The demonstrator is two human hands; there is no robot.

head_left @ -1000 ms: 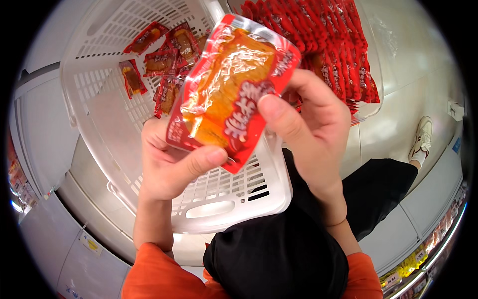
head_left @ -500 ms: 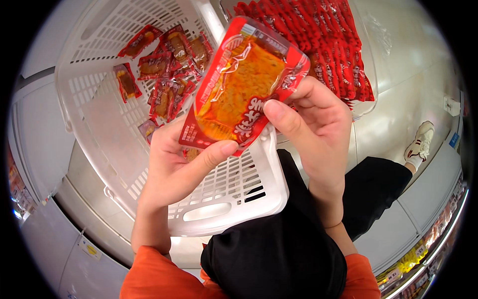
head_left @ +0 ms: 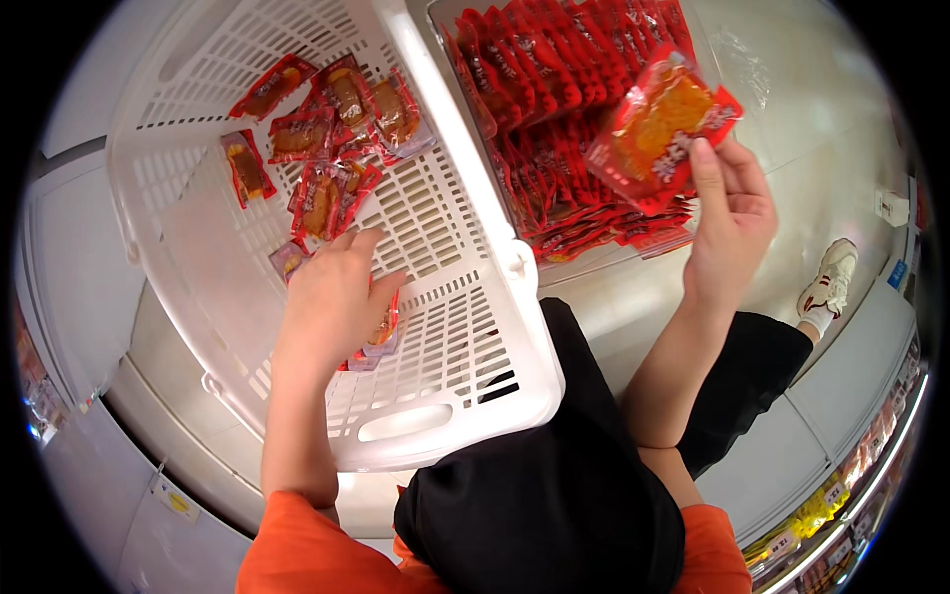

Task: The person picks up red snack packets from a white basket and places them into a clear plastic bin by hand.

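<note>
My right hand [head_left: 734, 213] pinches a red snack packet [head_left: 661, 129] by its lower right corner, with an orange-brown piece showing through the clear window. It is held above a clear tray [head_left: 604, 265] packed with rows of red packets [head_left: 544, 74]. On the left, my left hand [head_left: 332, 297] hangs empty over a white plastic basket [head_left: 475, 178], its fingers apart. Several loose packets [head_left: 319, 203] with brown contents lie on the basket's slotted bottom. One packet [head_left: 381, 332] is partly hidden behind my left hand.
A black garment [head_left: 554, 495] covers my lap, close to the basket's near edge. A white shoe [head_left: 829, 282] rests on the tiled floor [head_left: 792, 148] at right. Shelves with yellow packages [head_left: 811, 520] line the lower right; pale cabinet panels [head_left: 74, 247] stand at left.
My left hand has let go of the packet and dropped lower over the basket. My right hand has carried the packet right, from above the basket to above the tray.
</note>
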